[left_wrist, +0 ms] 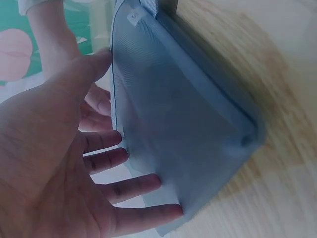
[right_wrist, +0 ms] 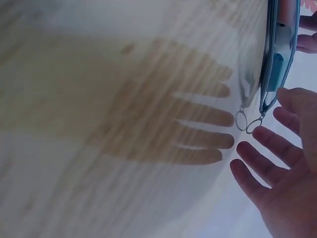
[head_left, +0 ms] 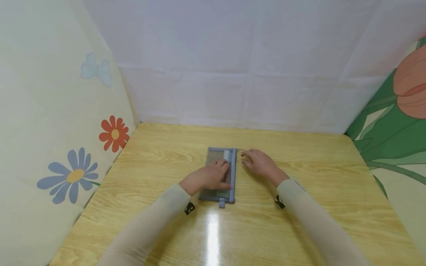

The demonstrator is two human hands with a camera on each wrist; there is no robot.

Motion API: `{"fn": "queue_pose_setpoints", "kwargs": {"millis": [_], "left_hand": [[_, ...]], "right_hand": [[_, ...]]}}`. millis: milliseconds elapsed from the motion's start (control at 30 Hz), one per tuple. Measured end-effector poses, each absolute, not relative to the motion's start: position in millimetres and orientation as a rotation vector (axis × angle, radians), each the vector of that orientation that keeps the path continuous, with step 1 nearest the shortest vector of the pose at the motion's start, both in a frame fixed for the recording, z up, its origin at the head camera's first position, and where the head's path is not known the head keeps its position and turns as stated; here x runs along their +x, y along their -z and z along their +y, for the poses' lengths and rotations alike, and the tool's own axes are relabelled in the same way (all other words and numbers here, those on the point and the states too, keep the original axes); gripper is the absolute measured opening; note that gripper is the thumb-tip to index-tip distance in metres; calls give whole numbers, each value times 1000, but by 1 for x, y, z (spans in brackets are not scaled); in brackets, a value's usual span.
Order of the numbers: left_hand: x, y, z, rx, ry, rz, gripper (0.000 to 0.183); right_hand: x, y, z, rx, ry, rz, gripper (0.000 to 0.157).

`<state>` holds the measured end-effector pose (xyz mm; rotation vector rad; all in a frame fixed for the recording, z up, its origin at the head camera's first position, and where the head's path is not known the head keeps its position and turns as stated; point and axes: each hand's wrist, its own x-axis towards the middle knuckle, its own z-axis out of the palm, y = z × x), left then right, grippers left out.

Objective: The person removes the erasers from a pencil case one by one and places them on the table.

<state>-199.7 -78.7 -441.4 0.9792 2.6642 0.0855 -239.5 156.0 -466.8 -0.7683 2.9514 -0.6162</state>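
A blue-grey mesh zipper pouch (head_left: 218,194) lies flat on the wooden table, its zipper edge on the right. Through the mesh a pale item shows, and in the right wrist view a teal item (right_wrist: 279,67) is visible inside. My left hand (head_left: 213,176) rests on top of the pouch with its fingers spread. Beside the pouch's far right corner is my right hand (head_left: 260,162), fingers loosely extended. Its fingertips come close to the zipper's metal ring (right_wrist: 254,125); whether they touch it is hard to tell. A fabric tab (head_left: 222,203) sticks out at the near end.
The wood-grain table (head_left: 159,147) extends all around the pouch. A white cloth backdrop (head_left: 213,88) stands behind it. Flower-printed cloths flank it, one on the left (head_left: 43,122) and one on the right (head_left: 399,133).
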Motion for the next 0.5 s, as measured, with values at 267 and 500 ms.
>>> {"fn": "queue_pose_setpoints", "kwargs": {"millis": [267, 500], "left_hand": [[-202, 440, -77, 972, -36, 2729, 77], [-206, 443, -74, 973, -26, 2768, 79]], "right_hand": [[-234, 471, 169, -946, 672, 2850, 34], [-225, 468, 177, -1051, 604, 2802, 35]]}}
